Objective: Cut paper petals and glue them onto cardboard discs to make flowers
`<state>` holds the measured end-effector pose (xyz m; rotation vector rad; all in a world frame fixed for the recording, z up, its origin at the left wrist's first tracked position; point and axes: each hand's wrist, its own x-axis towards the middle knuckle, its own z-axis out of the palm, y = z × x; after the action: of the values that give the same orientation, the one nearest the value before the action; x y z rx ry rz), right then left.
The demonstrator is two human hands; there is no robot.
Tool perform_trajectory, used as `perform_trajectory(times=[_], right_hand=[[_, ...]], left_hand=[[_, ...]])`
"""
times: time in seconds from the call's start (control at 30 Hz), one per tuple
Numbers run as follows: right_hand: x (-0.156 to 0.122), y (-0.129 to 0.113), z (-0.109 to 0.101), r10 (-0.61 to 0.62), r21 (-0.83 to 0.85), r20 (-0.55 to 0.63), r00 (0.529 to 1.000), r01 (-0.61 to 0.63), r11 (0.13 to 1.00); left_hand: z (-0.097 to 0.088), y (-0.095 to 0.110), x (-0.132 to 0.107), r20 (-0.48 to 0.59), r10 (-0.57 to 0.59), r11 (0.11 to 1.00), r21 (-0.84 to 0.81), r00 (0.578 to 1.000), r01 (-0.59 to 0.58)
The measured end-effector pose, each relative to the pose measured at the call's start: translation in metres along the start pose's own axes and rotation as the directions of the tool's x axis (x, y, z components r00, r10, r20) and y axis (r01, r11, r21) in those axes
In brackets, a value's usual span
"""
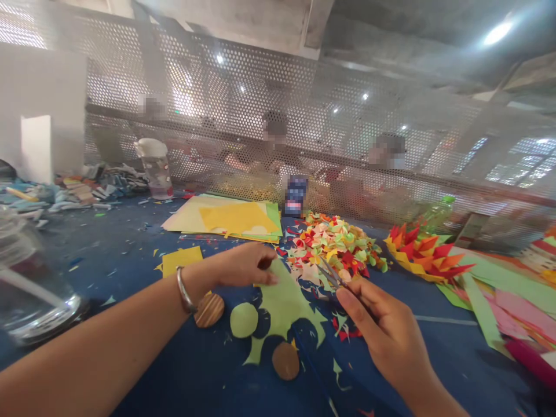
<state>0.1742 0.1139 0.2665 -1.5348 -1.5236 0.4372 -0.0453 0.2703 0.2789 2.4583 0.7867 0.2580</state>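
My right hand (382, 313) is closed around a pair of small scissors (330, 273), their blades pointing up and left over the edge of the scrap pile. Reaching across from the left, my left hand (245, 264) has a silver bangle on its wrist. Its fingers are loosely bent and apart, with nothing visible between them, above the upper edge of a light green paper sheet (284, 298). Rounded pieces have been cut out of that sheet. Beside it lies a light green paper circle (244, 320). A striped wooden disc (209, 310) and a plain brown disc (285, 361) are close by.
Colourful paper scraps (343, 240) form a heap ahead, beside a red-and-orange folded paper piece (428, 255). Paper sheets (237, 217) are stacked behind my left hand. A phone (296, 196) stands against the perforated screen (217, 104). Clear cups (155, 168) stand at left.
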Motion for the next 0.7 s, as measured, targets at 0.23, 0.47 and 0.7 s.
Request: perform_trajectory(times=[0.23, 0.47, 0.7], right_hand=[[0.003, 0.004, 0.001, 0.012, -0.123, 0.079, 0.997, -0.002, 0.992], [0.001, 0.004, 0.01, 0.048, -0.238, 0.214, 0.976, 0.004, 0.971], [0.0, 0.009, 0.015, 0.073, -0.484, 0.414, 0.907, 0.151, 0.862]], left_hand=[[-0.033, -0.021, -0.016, -0.487, -0.34, 0.866, -0.496, 0.805, 0.065], [-0.035, -0.067, -0.023, -0.616, -0.506, 0.858, -0.433, 0.604, 0.276], [-0.029, -0.053, -0.036, -0.681, -0.351, 0.887, -0.021, 0.643, 0.462]])
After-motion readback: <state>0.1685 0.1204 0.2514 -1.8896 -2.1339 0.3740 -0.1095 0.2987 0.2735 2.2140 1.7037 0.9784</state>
